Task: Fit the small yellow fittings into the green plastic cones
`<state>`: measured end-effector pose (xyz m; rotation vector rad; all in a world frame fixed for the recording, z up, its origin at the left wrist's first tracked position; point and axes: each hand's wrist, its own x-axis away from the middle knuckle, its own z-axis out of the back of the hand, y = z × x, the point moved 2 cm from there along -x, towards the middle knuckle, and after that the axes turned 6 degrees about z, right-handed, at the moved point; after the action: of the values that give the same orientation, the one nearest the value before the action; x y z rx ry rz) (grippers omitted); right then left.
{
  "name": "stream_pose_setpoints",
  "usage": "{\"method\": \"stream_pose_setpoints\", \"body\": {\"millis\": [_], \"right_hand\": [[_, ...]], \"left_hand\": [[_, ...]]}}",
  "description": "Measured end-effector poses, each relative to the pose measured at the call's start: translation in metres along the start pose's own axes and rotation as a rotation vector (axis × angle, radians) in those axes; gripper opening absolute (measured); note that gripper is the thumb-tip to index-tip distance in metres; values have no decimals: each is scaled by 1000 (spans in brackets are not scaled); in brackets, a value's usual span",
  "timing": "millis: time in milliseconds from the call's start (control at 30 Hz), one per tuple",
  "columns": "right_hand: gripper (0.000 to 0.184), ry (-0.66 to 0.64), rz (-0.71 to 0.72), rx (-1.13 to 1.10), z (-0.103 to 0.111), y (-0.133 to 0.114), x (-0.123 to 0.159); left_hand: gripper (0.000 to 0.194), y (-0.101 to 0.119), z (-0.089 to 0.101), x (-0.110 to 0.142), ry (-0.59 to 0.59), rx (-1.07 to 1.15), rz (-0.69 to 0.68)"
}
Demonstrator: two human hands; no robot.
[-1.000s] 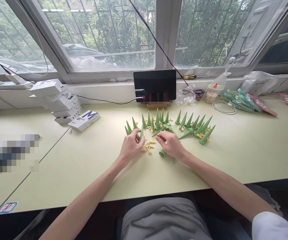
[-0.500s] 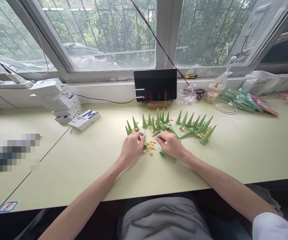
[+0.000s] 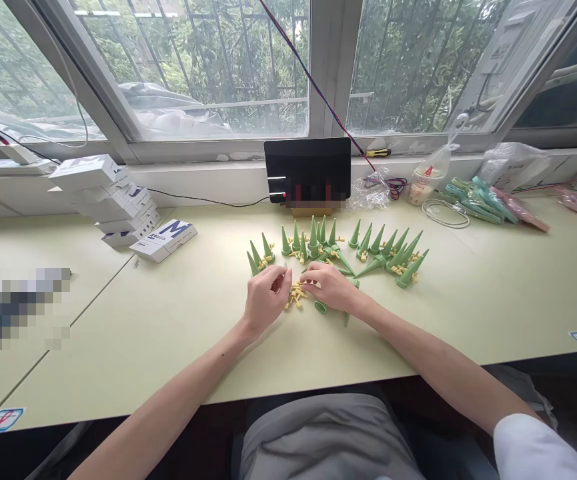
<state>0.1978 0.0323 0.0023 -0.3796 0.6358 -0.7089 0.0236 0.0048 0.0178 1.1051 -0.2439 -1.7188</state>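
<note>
My left hand (image 3: 267, 293) is closed around a green cone-shaped spike, mostly hidden by the fingers; only a bit of green shows at the fingertips. Beside it lies a small pile of yellow plastic pieces (image 3: 297, 293). My right hand (image 3: 332, 285) reaches in from the other side, thumb and fingers pinched at the pile's edge; what is between them is too small to make out. Below the right hand lies a loose green spike with its round open end (image 3: 321, 307) towards me. Behind both hands, several green spikes (image 3: 313, 241) stand upright, many with yellow pieces on them.
A black screen (image 3: 308, 172) stands at the back by the window. White boxes (image 3: 118, 200) are stacked at the left, with one box (image 3: 164, 241) lying in front. At the back right are a bagged cup (image 3: 424, 183), a white cable (image 3: 445, 213) and packets of green parts (image 3: 481, 199).
My right hand has shifted slightly left, its fingertips now at the yellow pieces. My left hand has turned a little, and the green base that showed under it is now hidden.
</note>
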Motion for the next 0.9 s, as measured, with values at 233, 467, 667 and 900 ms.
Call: {"method": "stream_pose_setpoints", "body": {"millis": [233,467,667,900], "right_hand": [[9,-39,-15,-14,0,0,-5],[10,-76,-38,3,1,-1,-5],[13,-106,-42,50,2,-3,-4],[11,-70,1,119,5,-2,-1]], "left_hand": [[31,2,-3,3,-26,-28,76],[30,3,-3,3,-39,4,91],[29,2,-2,2,-30,19,96],[26,2,-1,1,-20,28,84]]}}
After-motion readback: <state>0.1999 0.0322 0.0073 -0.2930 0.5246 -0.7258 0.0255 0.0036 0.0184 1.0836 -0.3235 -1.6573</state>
